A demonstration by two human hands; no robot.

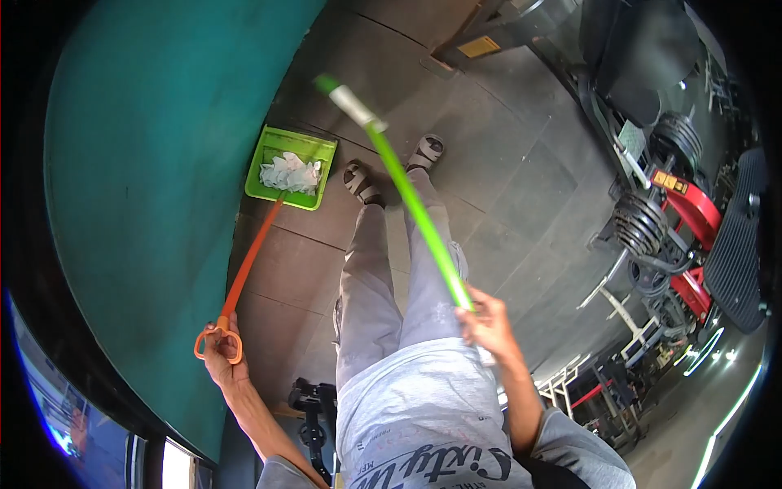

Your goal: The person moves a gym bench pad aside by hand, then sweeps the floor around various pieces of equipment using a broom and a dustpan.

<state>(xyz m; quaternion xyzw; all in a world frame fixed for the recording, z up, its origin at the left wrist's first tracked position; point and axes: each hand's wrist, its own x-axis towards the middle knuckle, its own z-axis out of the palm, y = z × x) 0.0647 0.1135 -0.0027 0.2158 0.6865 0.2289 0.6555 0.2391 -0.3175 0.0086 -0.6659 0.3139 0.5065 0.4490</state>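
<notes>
My left hand [224,350] is closed around the orange loop handle of a long-handled dustpan [259,253]. The green pan [254,186] lies on the floor close to the teal wall, with crumpled white paper or tissue [291,174] in it. In my right hand [487,322], near my hip, is a bright green pole [419,216]. It slants up and left across the view, over my legs, to a white band and a blurred green tip. No bristles show on it.
A teal wall [155,204] runs along the left. My sandalled feet [362,181] stand on dark floor tiles [521,187], right of the pan. Gym machines with weight plates [639,224] line the right side, and a machine frame [489,41] stands at the top.
</notes>
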